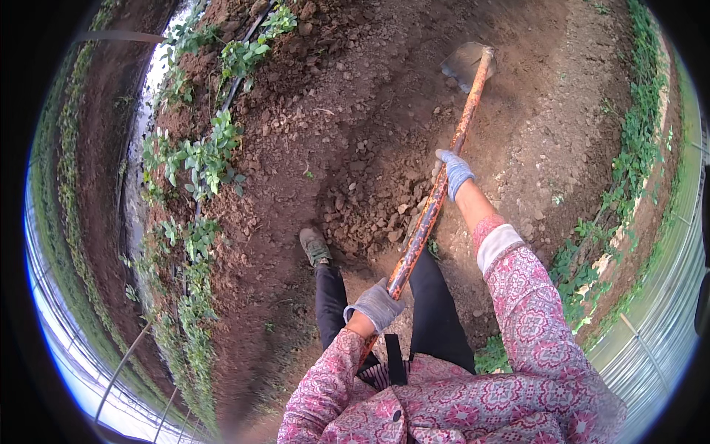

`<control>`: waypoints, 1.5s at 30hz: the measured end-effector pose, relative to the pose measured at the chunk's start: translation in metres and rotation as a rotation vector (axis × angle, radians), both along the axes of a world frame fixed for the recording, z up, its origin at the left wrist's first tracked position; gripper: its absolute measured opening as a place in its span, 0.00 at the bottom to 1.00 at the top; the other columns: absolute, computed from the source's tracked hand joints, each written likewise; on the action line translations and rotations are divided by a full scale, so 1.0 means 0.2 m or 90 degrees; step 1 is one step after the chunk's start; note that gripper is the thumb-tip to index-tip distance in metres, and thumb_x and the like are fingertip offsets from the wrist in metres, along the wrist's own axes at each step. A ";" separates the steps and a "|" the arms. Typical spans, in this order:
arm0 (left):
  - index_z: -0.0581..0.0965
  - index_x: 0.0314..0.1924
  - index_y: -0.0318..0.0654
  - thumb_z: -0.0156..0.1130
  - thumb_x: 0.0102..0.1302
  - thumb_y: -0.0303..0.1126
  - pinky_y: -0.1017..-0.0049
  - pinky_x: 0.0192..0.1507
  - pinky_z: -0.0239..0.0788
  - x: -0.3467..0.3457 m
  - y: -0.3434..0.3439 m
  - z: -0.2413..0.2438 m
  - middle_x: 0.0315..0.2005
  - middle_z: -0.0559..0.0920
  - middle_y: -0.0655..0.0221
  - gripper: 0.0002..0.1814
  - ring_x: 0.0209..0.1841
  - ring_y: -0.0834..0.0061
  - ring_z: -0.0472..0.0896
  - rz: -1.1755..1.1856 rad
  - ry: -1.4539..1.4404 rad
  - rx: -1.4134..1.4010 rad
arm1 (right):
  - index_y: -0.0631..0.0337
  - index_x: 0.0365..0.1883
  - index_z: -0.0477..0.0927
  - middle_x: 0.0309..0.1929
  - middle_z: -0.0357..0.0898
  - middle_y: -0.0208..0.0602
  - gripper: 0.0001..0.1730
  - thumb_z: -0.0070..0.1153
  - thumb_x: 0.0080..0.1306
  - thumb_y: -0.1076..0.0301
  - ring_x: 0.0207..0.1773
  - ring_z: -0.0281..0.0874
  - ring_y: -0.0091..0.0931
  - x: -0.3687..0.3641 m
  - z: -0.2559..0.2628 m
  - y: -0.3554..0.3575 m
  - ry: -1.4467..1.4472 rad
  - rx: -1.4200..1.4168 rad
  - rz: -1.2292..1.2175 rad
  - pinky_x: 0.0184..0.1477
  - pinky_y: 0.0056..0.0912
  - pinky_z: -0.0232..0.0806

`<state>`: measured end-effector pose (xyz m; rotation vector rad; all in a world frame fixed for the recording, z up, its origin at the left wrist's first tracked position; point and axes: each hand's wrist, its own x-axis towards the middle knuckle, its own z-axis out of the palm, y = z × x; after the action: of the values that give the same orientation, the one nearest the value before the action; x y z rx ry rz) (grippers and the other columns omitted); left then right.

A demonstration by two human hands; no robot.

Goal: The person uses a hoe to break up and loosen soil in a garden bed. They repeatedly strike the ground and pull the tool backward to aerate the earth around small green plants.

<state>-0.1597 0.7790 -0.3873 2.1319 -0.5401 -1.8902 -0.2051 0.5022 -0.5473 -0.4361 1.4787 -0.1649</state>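
Note:
A long-handled hoe (425, 226) slants across the view, its worn handle mottled orange and dark. The broad metal blade (461, 62) rests at the soil surface at the far end, partly behind the handle's tip. My left hand (377, 305), in a grey work glove, is wrapped around the handle near my waist. Farther up the shaft, my right hand (456, 173) grips it in a bluish-grey glove. Loose clods of soil (369, 208) lie in a heap between the hoe and my left shoe (314, 245).
Leafy green plants (208, 158) grow along a raised bed on the left, beside a black irrigation tube (236, 89). More plants (638, 144) line the right side. Bent metal hoops (123, 363) and plastic greenhouse sheeting (654, 333) stand at the edges.

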 end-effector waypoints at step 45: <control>0.72 0.35 0.46 0.54 0.52 0.45 0.61 0.33 0.67 0.47 1.51 1.33 0.23 0.78 0.56 0.14 0.30 0.54 0.78 -0.237 -0.069 0.509 | 0.57 0.21 0.69 0.13 0.68 0.33 0.09 0.53 0.55 0.65 0.14 0.66 0.28 0.29 0.12 2.10 0.073 0.344 0.048 0.18 0.34 0.63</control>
<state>-0.0662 1.0819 -0.1219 2.7763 -0.2154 -2.5118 -0.1477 0.9217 -0.5238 -0.0627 1.5451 0.3207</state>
